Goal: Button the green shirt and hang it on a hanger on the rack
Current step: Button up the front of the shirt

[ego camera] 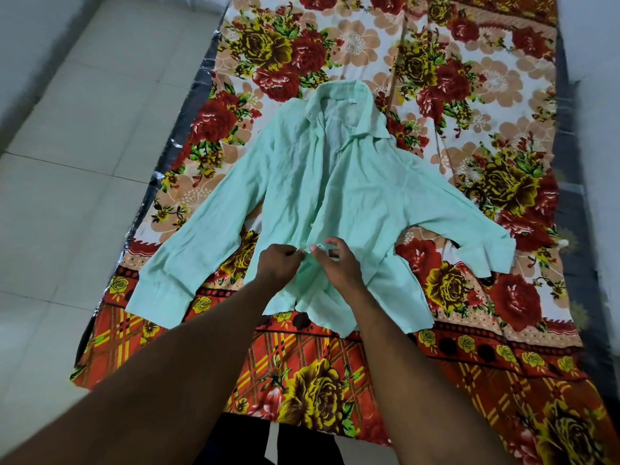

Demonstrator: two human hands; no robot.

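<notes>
The pale green shirt (335, 189) lies flat and face up on a flowered cloth, collar away from me, both sleeves spread out to the sides. My left hand (280, 263) pinches the left edge of the front opening low on the shirt. My right hand (337, 263) meets it there, thumb and forefinger on the right edge of the placket, other fingers spread. The two front edges are drawn together between my fingertips. The button under my fingers is hidden. No hanger or rack is in view.
The flowered cloth (486, 146) covers a dark mat (198, 105) on a pale tiled floor (67, 162). A white surface (597, 78) runs along the right side. My dark trouser legs (241, 444) show at the bottom edge.
</notes>
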